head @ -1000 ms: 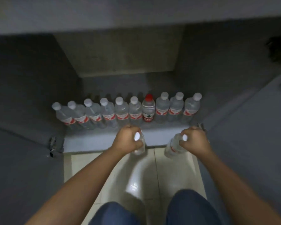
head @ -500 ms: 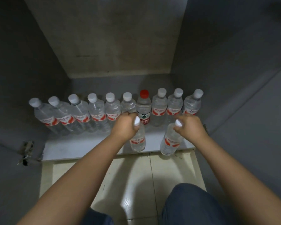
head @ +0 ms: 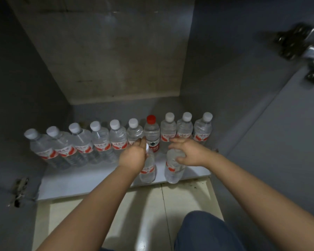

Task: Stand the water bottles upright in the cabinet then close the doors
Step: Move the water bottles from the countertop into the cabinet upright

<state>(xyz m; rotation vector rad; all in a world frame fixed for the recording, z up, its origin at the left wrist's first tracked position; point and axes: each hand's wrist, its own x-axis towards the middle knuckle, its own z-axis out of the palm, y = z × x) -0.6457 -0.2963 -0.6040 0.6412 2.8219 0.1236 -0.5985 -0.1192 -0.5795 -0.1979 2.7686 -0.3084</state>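
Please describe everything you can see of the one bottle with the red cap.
The red-capped bottle stands upright in the back row on the cabinet floor, seventh from the left, between white-capped bottles that stand close on both sides. It looks like clear plastic, with a label of white and dark green above a red band, unlike its neighbours' labels. Its lower part is hidden behind the front bottle held by the left hand. No hand grips it.

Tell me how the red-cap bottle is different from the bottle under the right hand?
The red-cap bottle has a red cap; the front right bottle has its cap hidden under the right hand. The red-cap bottle stands untouched in the back row; the front right bottle stands near the shelf edge. Their labels differ. Both are clear and upright.
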